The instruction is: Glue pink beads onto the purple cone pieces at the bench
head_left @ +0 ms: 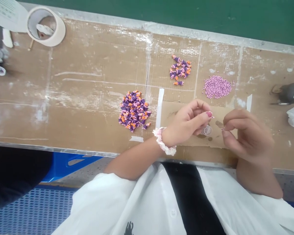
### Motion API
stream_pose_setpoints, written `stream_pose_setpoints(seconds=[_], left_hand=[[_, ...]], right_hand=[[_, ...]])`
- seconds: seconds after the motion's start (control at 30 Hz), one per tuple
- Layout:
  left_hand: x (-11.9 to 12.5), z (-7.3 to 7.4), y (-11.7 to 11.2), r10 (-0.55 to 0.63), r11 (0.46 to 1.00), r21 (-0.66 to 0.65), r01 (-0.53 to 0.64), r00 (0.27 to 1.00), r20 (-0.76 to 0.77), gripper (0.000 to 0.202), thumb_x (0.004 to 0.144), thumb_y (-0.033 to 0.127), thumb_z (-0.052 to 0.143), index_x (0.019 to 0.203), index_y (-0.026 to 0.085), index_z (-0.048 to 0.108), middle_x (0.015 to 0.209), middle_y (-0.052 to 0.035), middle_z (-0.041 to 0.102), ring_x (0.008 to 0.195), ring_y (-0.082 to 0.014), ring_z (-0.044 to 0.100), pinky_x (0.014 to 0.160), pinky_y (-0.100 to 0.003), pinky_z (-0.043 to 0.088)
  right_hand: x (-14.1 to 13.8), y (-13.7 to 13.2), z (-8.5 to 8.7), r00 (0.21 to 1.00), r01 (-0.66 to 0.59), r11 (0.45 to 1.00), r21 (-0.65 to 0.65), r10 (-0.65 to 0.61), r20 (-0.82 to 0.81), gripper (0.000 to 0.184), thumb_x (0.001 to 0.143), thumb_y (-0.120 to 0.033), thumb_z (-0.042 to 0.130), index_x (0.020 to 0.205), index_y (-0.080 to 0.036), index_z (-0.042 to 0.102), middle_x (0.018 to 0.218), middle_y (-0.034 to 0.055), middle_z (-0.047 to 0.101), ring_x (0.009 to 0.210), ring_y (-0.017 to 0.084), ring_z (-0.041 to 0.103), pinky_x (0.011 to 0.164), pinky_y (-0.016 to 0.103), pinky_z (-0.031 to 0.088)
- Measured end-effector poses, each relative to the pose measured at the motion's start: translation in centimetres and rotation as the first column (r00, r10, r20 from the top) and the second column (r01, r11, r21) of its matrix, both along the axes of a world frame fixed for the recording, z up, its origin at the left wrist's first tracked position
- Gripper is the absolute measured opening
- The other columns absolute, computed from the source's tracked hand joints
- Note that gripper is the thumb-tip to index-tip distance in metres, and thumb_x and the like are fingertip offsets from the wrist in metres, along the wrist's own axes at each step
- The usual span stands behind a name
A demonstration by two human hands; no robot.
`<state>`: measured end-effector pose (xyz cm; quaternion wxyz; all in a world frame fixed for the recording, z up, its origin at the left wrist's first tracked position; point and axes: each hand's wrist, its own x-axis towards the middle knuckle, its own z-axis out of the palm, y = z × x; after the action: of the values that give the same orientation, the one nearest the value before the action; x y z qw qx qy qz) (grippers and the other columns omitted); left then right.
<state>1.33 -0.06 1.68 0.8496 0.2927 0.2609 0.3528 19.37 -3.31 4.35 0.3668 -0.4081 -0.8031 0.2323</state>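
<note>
The left hand (pixel 186 125) pinches a small clear cup (pixel 207 131) steady over the near bench (pixel 83 107) edge, right hand (pixel 248 137) fingers clenched beside it, pink beads (pixel 217 87) within reach.

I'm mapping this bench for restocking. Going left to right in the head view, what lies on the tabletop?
Tape roll → large purple-and-orange pile → white tape strip → small purple-and-orange pile → pink bead pile → dark object at the right edge.
</note>
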Motion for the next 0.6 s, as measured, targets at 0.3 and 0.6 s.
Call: stream_pose_setpoints(seconds=[0.3,0.6], left_hand=[[0.0,-0.7,-0.9,-0.117,0.973,0.207,0.101,0.991,0.068,0.022,0.090,0.036,0.060,0.095,0.017,0.049,0.077,0.0019,0.051,0.063,-0.0044,0.046,0.061,-0.019,0.040],[0.0,-1.0,-0.8,-0.117,0.970,0.228,0.084,0.984,0.136,0.020,0.089,0.029,0.062,0.086,0.015,0.048,0.082,-0.0001,0.054,0.067,-0.0043,0.048,0.064,-0.020,0.042]], right_hand=[[-0.4,-0.3,-0.9,0.971,0.013,1.000,0.009,-0.011,-0.238,0.020,0.076,-0.003,0.059,0.088,-0.020,0.057,0.075,0.0026,0.053,0.065,0.017,0.056,0.054,0.034,0.044],[-0.1,-0.2,-0.7,0.973,-0.019,0.999,-0.036,0.010,-0.231,0.016,0.077,-0.007,0.062,0.084,-0.020,0.056,0.074,0.0016,0.055,0.064,0.016,0.056,0.054,0.032,0.045]])
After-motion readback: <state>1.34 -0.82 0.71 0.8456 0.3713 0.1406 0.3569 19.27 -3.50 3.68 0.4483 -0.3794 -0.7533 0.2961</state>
